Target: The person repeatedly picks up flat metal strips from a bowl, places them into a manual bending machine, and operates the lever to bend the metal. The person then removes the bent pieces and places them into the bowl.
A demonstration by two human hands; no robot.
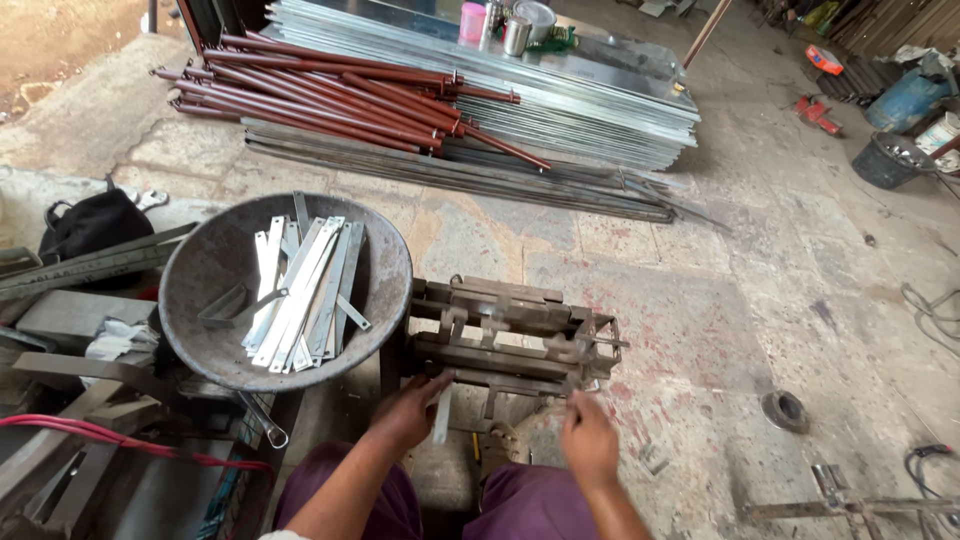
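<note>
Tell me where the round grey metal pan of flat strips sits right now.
In the head view, the round grey metal pan sits left of centre, beside the rusty metal jig, up and left of the left hand.

L hand (pixel 408 412) curled, R hand (pixel 588 440) fisted, arms fwd.

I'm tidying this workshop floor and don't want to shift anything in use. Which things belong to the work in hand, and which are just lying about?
In use:
left hand holding a metal strip
right hand at the metal jig
pan of flat strips

Lying about:
red-brown rods
stacked metal sheets
black bag
dark bucket
</note>
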